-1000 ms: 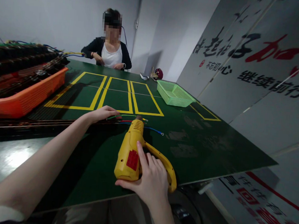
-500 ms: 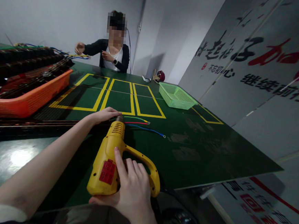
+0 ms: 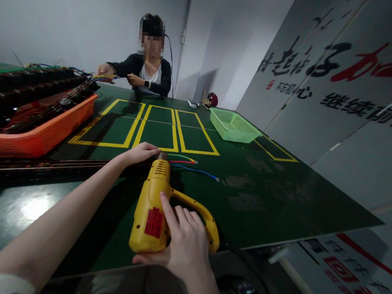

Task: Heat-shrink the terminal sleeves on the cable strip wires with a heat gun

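Heat gun (image 3: 151, 198), yellow with red label: in right hand (image 3: 186, 241), index finger along the body, thumb at the rear end, other fingers curled between body and looped handle; grip closed around it. Points its nozzle (image 3: 163, 156) toward the left hand (image 3: 143, 152).

Left hand: palm down over long dark bars (image 3: 62, 166), just beside the nozzle; fingertips hidden, cannot tell whether gripping.

Green wire (image 3: 181, 156), red wire (image 3: 183, 162) and blue wire (image 3: 197, 170): on the table (image 3: 262, 206), beyond the nozzle, near ends partly blocked by it; blue reaching farthest right, with ring end.

Left: orange basket (image 3: 67, 125), heaped with dark parts (image 3: 24, 92). Farther off: yellow tape lines (image 3: 200, 153), green basket (image 3: 240, 136) to their right. Across the table: co-worker (image 3: 149, 73), one hand at yellow wires (image 3: 103, 76).
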`<state>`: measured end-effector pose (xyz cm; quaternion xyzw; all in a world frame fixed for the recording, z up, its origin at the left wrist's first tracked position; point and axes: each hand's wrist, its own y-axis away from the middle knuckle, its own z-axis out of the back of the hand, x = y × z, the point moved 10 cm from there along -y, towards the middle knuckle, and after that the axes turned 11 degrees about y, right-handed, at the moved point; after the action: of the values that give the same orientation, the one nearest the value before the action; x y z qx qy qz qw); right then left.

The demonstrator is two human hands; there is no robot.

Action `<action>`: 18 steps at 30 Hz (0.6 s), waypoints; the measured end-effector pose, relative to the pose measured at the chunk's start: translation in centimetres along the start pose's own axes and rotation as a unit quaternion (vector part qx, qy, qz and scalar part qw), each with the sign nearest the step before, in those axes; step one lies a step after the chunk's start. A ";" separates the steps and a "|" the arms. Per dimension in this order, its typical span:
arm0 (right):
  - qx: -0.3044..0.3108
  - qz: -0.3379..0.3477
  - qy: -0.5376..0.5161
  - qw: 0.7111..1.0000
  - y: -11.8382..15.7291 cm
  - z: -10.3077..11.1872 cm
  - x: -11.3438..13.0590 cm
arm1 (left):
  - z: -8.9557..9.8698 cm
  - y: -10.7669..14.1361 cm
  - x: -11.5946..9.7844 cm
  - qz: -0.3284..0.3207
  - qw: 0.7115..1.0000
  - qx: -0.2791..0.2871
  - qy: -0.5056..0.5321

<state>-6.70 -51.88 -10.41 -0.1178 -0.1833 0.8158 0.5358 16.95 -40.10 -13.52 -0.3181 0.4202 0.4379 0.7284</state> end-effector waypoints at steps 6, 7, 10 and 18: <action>0.008 -0.029 0.001 1.000 0.4 0.1 -2.3 | -0.7 0.4 -1.6 -0.045 0.997 0.018 -0.065; 0.009 -0.034 0.003 0.999 0.5 0.1 -2.8 | -0.6 0.5 -1.8 -0.051 0.996 0.014 -0.068; 0.006 -0.049 0.012 0.999 0.9 0.4 -4.1 | -0.5 0.6 -2.4 -0.079 0.992 -0.006 -0.098; -0.029 -0.062 0.066 0.995 1.6 1.4 -5.8 | -1.3 0.7 -3.8 -0.142 0.975 -0.002 -0.171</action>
<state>-6.25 -57.97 -9.80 -0.1749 -0.1786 0.7656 0.5928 14.88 -42.29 -10.78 -0.2959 0.2390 0.3791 0.8435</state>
